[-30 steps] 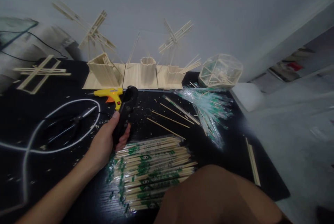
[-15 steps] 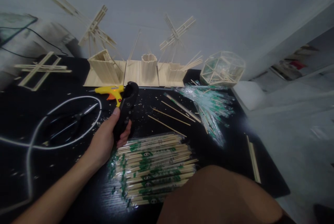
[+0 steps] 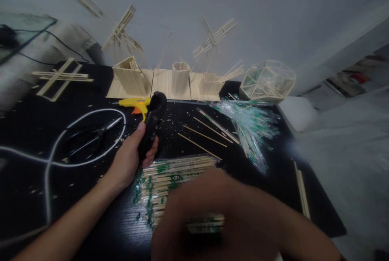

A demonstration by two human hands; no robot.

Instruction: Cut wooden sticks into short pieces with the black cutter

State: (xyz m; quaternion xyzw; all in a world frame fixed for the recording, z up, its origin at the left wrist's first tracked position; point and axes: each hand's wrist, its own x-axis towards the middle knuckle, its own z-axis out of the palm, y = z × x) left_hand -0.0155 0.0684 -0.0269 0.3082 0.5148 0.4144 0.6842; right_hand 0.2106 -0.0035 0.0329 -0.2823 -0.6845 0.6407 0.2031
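My left hand (image 3: 130, 159) is closed round a black tool with a hooked upper end (image 3: 153, 121); I cannot make out its exact kind. Just behind it lies a yellow glue gun (image 3: 133, 103) with an orange trigger. My right hand (image 3: 209, 200) looms large and blurred in front of the camera, above a row of wrapped chopsticks (image 3: 170, 168) in clear film with green print. It hides much of that row, and its fingers are too smeared to read. Several loose sticks (image 3: 205, 136) lie behind the row.
Stick-built windmill models (image 3: 133, 78) stand along the back, with a stick cross frame (image 3: 62, 78) at left. A pile of empty wrappers (image 3: 249, 119) and a faceted stick frame (image 3: 269, 80) are at right. A white cable (image 3: 56, 143) loops round scissors (image 3: 100, 132).
My right arm has swung in, and its blurred hand now covers part of the wrapped chopsticks. The view has shifted slightly left. My left hand keeps hold of the black tool.
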